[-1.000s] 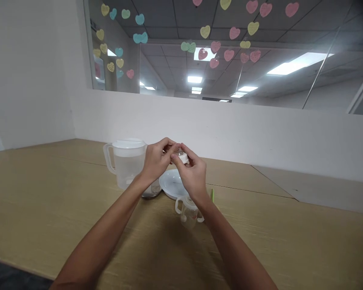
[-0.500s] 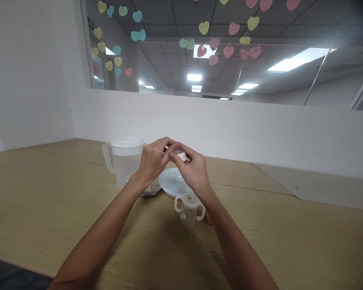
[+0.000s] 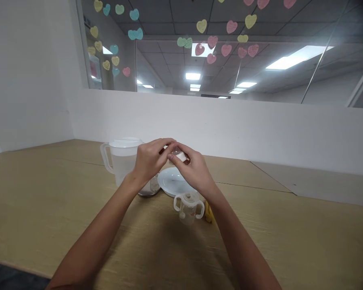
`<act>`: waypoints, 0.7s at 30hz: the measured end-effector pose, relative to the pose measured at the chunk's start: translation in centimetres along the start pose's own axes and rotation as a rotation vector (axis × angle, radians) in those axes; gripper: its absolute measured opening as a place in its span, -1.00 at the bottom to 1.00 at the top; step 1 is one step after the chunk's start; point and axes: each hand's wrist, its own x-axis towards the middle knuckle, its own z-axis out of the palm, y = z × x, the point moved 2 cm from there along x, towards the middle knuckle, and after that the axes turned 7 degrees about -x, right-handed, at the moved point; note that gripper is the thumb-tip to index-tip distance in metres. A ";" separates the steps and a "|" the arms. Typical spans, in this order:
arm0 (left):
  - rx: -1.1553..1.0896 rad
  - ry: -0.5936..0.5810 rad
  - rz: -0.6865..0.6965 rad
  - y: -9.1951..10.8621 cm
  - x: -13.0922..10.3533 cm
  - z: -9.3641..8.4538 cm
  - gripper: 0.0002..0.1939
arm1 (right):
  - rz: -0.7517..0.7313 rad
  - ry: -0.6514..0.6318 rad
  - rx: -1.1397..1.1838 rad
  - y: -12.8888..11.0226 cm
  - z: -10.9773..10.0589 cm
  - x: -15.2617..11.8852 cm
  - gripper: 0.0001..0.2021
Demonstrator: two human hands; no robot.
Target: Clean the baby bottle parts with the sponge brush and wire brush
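Note:
Above the plate, both my hands meet at a small white cap with a clear dome (image 3: 181,156). My right hand (image 3: 195,167) is closed around its white rim, thumb and fingers pinching it. The fingers of my left hand (image 3: 151,158) are bent against its clear upper part, fingertips touching those of my right hand and partly hiding it. Below them stands a clear baby cup with two white handles (image 3: 188,208), upright on the table, with an opening at its top.
Left of my hands stands a lidded translucent pitcher (image 3: 122,159). A pale blue plate (image 3: 169,182) lies behind the cup. A metal dish (image 3: 148,192) with a clear glass item (image 3: 154,183) is partly hidden by my left wrist. Something yellow (image 3: 209,212) lies beside my right forearm.
My hands have shifted slightly left and more of the clear dome shows between them. The view has moved a little, and more of the yellow thing is visible.

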 end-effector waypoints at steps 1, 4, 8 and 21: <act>-0.045 -0.047 -0.051 0.1 0.1 0.0 -0.77 | -0.003 -0.038 0.001 0.1 -0.3 0.0 -0.72; -0.275 -0.198 -0.191 0.4 0.3 0.1 -0.71 | 0.026 -0.116 -0.005 0.6 -1.7 0.1 -0.61; -0.596 -0.367 -0.359 0.0 0.0 0.8 -0.57 | 0.121 -0.161 -0.130 1.7 -4.1 -0.1 -0.54; -0.414 -1.283 -0.293 -1.5 -4.3 6.2 -0.31 | 0.137 -0.687 -0.335 4.5 -6.3 -0.8 -0.71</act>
